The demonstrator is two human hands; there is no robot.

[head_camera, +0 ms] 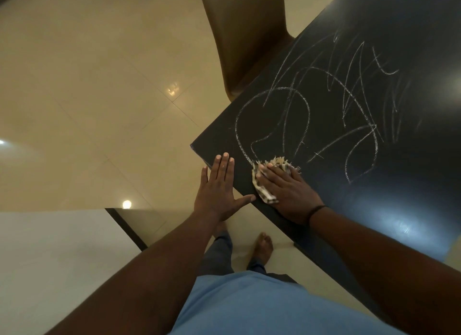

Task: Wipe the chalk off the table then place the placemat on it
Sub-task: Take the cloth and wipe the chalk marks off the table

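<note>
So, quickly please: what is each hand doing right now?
Left hand: open, fingers straight, flat at the table corner.
Right hand: open, fingers flat, pressing the cloth onto the table.

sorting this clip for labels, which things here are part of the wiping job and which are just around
Part of the job:
- chalk marks
- black table
- checked cloth pressed flat under the right hand
- left hand, flat at the table edge

Just around:
- brown chair
- tiled floor

No placemat in view.
</note>
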